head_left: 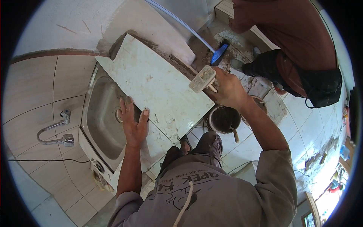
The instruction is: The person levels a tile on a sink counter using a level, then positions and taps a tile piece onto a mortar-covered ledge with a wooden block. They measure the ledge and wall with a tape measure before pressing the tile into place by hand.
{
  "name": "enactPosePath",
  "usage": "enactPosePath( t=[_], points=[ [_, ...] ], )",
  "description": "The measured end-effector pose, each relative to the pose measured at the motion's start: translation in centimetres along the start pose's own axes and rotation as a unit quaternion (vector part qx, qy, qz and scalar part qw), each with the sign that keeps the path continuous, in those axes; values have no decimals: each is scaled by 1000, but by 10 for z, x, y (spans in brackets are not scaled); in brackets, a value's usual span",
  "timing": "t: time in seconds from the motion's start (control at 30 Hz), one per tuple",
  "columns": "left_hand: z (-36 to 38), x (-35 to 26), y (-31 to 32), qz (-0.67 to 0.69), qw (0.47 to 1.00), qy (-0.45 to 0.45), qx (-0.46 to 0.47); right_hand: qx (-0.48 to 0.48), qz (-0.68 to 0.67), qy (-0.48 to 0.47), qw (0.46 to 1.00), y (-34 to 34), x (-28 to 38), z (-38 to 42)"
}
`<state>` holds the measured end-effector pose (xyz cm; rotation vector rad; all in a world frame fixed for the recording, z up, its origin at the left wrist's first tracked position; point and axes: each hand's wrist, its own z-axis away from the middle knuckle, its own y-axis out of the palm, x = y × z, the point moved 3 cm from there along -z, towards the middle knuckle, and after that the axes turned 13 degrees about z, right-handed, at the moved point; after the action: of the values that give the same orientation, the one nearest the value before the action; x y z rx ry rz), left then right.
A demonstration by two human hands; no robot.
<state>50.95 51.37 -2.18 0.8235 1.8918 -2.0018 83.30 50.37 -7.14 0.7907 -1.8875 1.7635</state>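
One pale tile (151,81) partly covers the sink (100,113), with a dark bucket (225,126) by one corner, the tap (67,140) across the sink, and a blue broom (218,56) and a co-worker (295,39) farther off. The left hand (135,128) is spread, thumb on the tile edge; the right hand (228,90) is wrapped around a mallet (202,79), head over the tile.

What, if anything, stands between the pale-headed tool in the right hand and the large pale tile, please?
Nothing visible does: the pale-headed tool in the right hand overlaps the edge of the large pale tile in this view. The left hand is at the tile's opposite edge, by the sink, apart from the tool.
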Motion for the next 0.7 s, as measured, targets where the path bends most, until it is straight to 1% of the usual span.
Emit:
enactPosePath(
  t=[0.1, 0.17, 0.2, 0.27, 0.37, 0.57, 0.7],
  points=[
    [1, 0, 0, -6, 1000, -6, 5, 25, -27, -10, 999, -2, -6, -1],
    [3, 3, 0, -8, 1000, -5, 8, 3, -58, -77, 995, -2, -13, -1],
    [2, 4, 0, -12, 1000, -2, 4, 1, -55, -69, 996, -4, -18, -2],
    [1, 6, 1, -6, 1000, -4, 9, 18, -64, -105, 992, -5, -18, -7],
    [2, 2, 1, 2, 1000, -5, 5, 34, -71, -95, 992, -4, -21, -11],
    [1, 1, 0, 21, 1000, -10, 1, 33, -60, -105, 992, -2, -25, -13],
    [2, 3, 0, 42, 999, -16, -5, 43, -55, -94, 993, -3, -24, -14]
  ],
)
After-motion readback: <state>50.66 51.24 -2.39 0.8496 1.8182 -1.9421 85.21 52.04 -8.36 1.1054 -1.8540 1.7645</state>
